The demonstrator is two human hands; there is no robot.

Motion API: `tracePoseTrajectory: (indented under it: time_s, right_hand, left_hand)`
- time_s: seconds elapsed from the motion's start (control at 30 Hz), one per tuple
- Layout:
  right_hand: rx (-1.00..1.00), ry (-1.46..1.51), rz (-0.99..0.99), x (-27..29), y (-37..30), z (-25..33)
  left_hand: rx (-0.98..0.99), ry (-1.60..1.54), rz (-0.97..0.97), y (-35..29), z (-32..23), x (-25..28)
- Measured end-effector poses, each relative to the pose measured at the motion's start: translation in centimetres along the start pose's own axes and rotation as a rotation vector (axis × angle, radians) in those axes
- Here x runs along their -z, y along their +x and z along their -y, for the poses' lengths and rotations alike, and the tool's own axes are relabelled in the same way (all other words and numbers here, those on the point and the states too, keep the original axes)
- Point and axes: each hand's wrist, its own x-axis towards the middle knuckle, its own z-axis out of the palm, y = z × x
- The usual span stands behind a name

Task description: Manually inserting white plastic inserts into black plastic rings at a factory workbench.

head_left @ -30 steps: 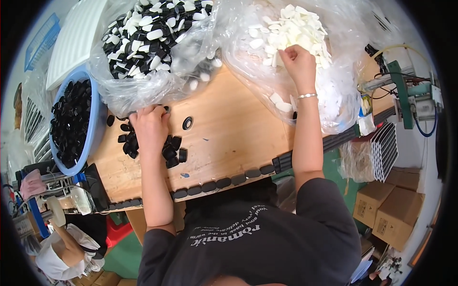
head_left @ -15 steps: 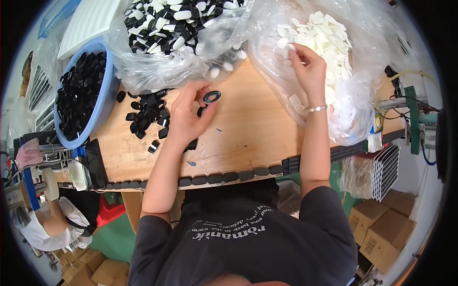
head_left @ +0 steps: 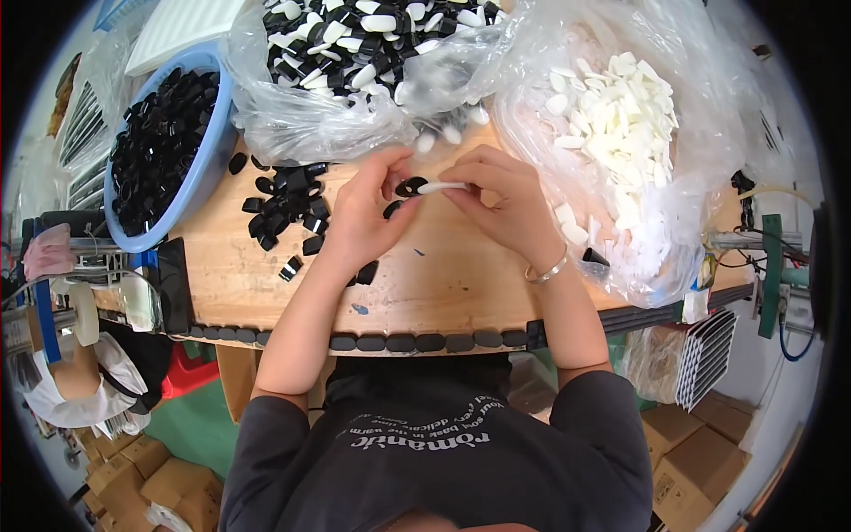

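Head cam: black ring & white pc brought tog. over desk

Head view: left hand has its grip pinched on the black ring, thumb & fingers either side; a 2nd black pc shows lower down at the same hand. Right hand pinches the white pc by its right end, grip pressed tog. on it. White pc's left end is at the ring; can't tell if it's inside or just touching. Both are held up btwn the hands, approx. mid-desk. Bracelet on right wrist.

Left of left hand: loose heap of black pcs on the desk, then blue tub full of more, far left. Far side, centre: clear bag w/ mixed black & white pcs. Right of right hand: 2nd clear bag w/ white pcs. Single black cap near right wrist. Row of dark pads along near desk edge.
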Motion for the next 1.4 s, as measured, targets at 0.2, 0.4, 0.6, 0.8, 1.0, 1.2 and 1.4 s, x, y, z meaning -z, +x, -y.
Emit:
tracePoseTrajectory:
  time_s: [0.2, 0.4, 0.6, 0.8, 1.0, 1.2, 1.4]
  right_hand:
    - [-0.021, 0.008, 0.055, -1.1, -0.6, -0.7]
    - [-0.051, 0.057, 0.096, -1.3, -0.8, -0.5]
    - [-0.14, 0.187, 0.137, -1.7, -0.7, -0.9]
    - [-0.422, 0.666, 0.028, -2.6, -0.8, -1.9]
    - [-0.535, 0.824, -0.005, -3.0, -0.8, -1.6]
    - [-0.443, 0.741, 0.018, -3.4, -0.9, -1.6]
    - [-0.379, 0.719, -0.053, -3.9, -1.0, -0.8]
  left_hand:
    - [0.005, 0.039, 0.121, -0.2, -1.1, -0.1]
    - [-0.026, 0.019, 0.074, -0.1, -0.6, -0.1]
    - [-0.046, -0.061, 0.055, -0.1, -0.4, 0.0]
    - [-0.001, -0.307, -0.077, 0.1, 0.0, -0.9]
    - [0.069, -0.446, -0.08, 0.0, 0.5, -1.1]
    - [0.207, -0.622, -0.1, -0.3, -0.1, -0.8]
    - [0.153, -0.401, -0.027, -0.3, 0.0, -0.9]
